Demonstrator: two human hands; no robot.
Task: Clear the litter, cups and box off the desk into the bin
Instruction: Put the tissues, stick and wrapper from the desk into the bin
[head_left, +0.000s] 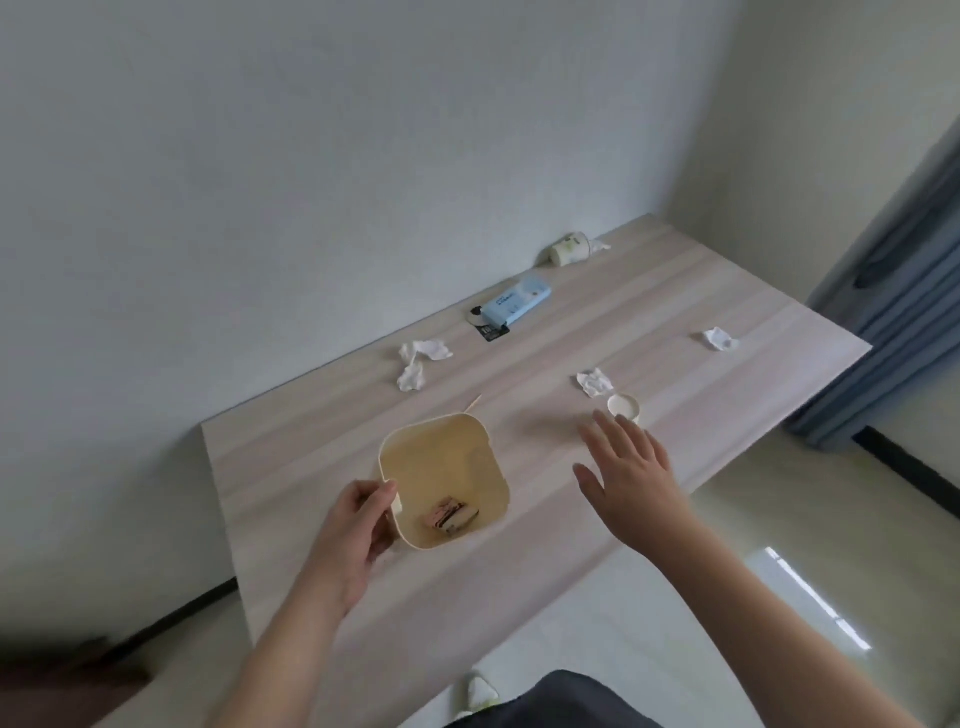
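A: Start at the left. What is the left hand (353, 525) doing?

B: It grips the near-left rim of the cream bin (444, 480), thumb over the edge and fingers curled round the outside. The bin stands on the desk (675, 322), near the left end. A small pink and dark packet (451, 514) lies in the bottom of it.

A: And beyond the bin?

B: A thin wooden stick (472, 403) lies just past its far rim. Farther back and left sit two crumpled white tissues (418, 362), touching one another. Behind them, close to the wall, a light blue box (516, 302) lies flat with a black card (491, 328) poking out from beneath its left end.

A: Moving right?

B: At the far edge a paper cup (569, 249) lies on its side; a scrap of white paper seems to sit against it, though it is blurred. The right hand (631, 478) hovers over the desk with fingers spread and straight, holding nothing. Just beyond its fingertips stands a small white cup (624, 406), upright. A crumpled tissue (594, 382) lies just beside that cup, on its far-left side.

A: Anything further right?

B: One more crumpled tissue (719, 339), well apart, near the right edge. A blue curtain (904, 270) hangs beyond the desk.
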